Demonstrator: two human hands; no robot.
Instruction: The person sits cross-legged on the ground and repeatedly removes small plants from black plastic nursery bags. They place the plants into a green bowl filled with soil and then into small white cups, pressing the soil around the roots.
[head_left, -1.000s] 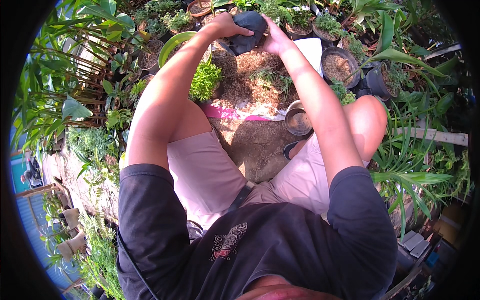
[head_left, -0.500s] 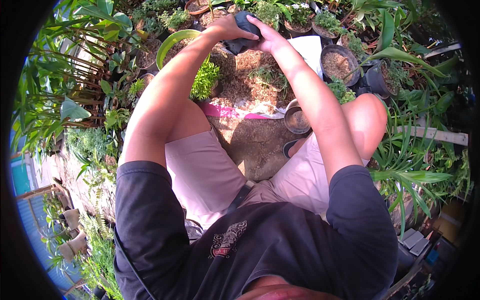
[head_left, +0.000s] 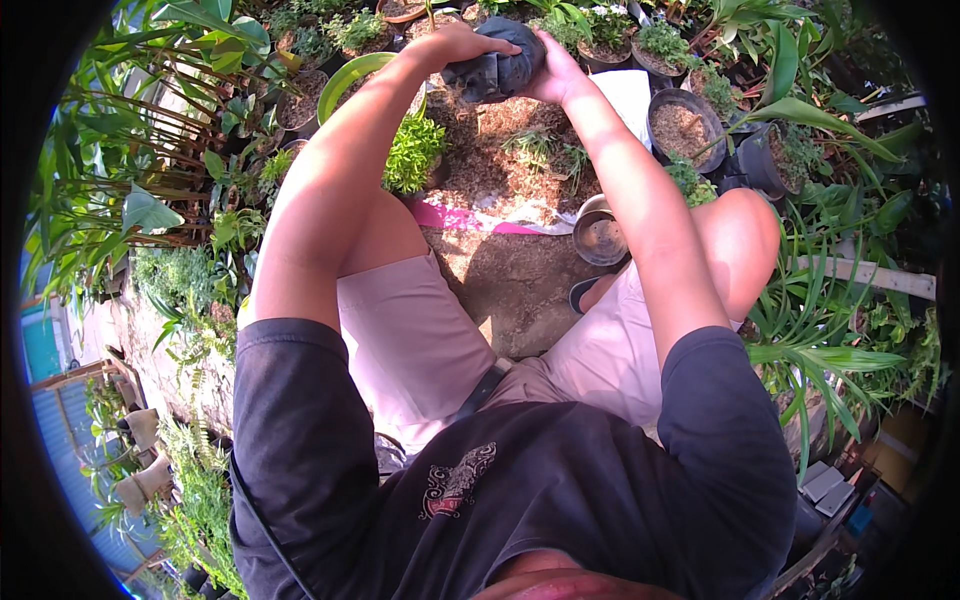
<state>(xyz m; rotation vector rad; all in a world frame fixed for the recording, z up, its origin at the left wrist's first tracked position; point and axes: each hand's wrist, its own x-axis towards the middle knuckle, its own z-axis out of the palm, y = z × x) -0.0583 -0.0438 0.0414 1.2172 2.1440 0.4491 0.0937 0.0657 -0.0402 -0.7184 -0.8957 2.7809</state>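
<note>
Out over the potting mix, both arms reach forward to a crumpled black plastic plant bag (head_left: 498,68). My left hand (head_left: 460,43) grips it from the left, thumb laid over its upper side. On its right side my right hand (head_left: 558,73) is wrapped around it; most of those fingers are behind the bag. What the bag contains is hidden. Below it spreads a heap of brown, husk-like potting mix (head_left: 470,150) on a pink and white sheet (head_left: 470,219). Small green sprigs (head_left: 535,150) lie on the mix.
A bright green plant (head_left: 413,152) and a lime-green pot (head_left: 328,92) stand left of the heap. To the right are a small dark pot (head_left: 600,237), a white sheet (head_left: 625,100) and a larger pot of mix (head_left: 686,130). Potted plants crowd the far side.
The bag has turned in my hands and shows more of its rounded, wrinkled side. My right hand has shifted slightly right and down around it. More of the sprigs shows.
</note>
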